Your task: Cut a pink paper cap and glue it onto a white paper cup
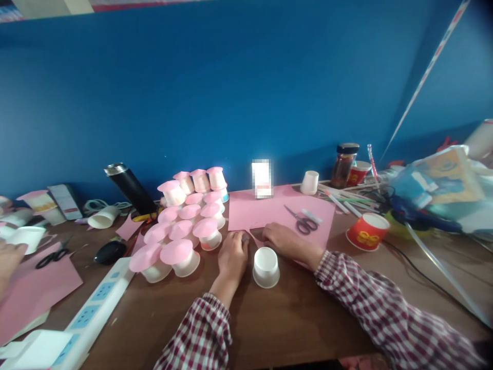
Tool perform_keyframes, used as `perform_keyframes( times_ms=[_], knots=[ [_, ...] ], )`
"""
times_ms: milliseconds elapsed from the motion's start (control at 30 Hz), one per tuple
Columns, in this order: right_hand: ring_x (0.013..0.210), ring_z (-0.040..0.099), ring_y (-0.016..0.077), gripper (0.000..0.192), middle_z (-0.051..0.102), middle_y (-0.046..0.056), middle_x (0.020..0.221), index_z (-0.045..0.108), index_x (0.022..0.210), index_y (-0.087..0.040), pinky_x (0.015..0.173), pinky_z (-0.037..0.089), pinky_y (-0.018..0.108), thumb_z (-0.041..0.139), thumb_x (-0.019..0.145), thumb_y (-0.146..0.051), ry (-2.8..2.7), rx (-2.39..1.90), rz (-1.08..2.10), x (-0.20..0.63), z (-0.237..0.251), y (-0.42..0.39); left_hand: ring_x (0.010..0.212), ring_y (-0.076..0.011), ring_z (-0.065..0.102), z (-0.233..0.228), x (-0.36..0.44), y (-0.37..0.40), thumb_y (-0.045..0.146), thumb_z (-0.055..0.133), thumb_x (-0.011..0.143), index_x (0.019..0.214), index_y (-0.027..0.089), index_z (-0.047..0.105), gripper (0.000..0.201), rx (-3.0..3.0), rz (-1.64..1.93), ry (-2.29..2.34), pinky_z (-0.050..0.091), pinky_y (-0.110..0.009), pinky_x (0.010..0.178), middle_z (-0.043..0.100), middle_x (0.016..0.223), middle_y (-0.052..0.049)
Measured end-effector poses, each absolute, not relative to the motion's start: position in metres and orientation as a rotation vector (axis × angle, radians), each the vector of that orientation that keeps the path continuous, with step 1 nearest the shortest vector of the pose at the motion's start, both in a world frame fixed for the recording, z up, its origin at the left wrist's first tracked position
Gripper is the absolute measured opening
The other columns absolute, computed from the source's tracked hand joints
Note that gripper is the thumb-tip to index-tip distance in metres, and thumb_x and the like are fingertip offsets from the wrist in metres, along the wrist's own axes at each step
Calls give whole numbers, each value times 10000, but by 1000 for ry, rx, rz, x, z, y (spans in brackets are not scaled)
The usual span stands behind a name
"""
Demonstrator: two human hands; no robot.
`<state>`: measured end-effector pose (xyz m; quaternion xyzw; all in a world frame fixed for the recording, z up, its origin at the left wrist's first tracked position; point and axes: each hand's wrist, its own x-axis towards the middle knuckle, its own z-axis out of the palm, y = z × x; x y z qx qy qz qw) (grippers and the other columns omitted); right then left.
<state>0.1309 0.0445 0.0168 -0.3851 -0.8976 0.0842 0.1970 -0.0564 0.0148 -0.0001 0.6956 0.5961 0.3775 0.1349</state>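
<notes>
A large pink paper sheet (262, 210) lies in front of me, its near edge between my hands. My left hand (233, 257) has its fingers bent together at the near left corner of the sheet. My right hand (281, 240) is closed on the near edge, beside a small pink flap; its fingertips are partly hidden. Just in front of my hands, two nested white paper cups (265, 264) stand apart from both. Scissors (305, 222) lie on the sheet, beyond my right hand.
Several white cups with pink paper tops (180, 251) crowd the left. Beyond are a black thermos (131, 187) and a white power strip (92, 308). At right stand a red paper cup (367, 232), a dark-lidded jar (344, 165) and plastic bags. Another person's hand (11, 262) shows far left.
</notes>
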Motion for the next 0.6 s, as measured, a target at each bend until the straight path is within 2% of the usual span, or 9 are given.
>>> perform_keyframes(
  times_ms=[167, 300, 433, 533, 600],
  knots=[
    [753, 591, 197, 170, 642, 104, 829, 589, 893, -125, 725, 460, 325, 421, 906, -140, -2441, -1144, 251, 134, 21, 38, 917, -266, 554, 2, -56, 17, 294, 572, 770, 966, 226, 645, 221, 1886, 1194, 1674, 392, -374, 832, 630, 973, -93],
    [725, 625, 161, 215, 666, 62, 849, 558, 1021, -154, 668, 496, 285, 362, 934, -162, -2171, -1061, 520, 138, 25, 37, 873, -251, 571, 1, -56, 19, 320, 592, 759, 966, 217, 646, 238, 1808, 1288, 1586, 408, -376, 816, 640, 963, -83],
    [649, 634, 174, 211, 664, 46, 703, 648, 868, -158, 600, 519, 301, 509, 879, -316, -1821, -1050, 775, 145, 41, 35, 778, -222, 584, -2, -57, 21, 321, 593, 762, 970, 218, 651, 239, 1805, 1261, 1591, 431, -355, 750, 635, 956, -81],
    [477, 564, 130, 257, 636, 27, 613, 664, 848, -147, 455, 480, 264, 594, 816, -392, -1664, -1107, 927, 160, 66, 26, 724, -198, 577, -3, -58, 22, 309, 597, 758, 945, 216, 659, 218, 1815, 1245, 1627, 433, -340, 726, 637, 930, -76],
    [414, 515, 98, 259, 611, 11, 556, 662, 733, -147, 405, 435, 228, 617, 802, -392, -1729, -1156, 981, 174, 79, 11, 731, -193, 577, -4, -56, 22, 303, 593, 759, 940, 208, 655, 214, 1836, 1235, 1654, 435, -333, 725, 641, 928, -75]
  ],
)
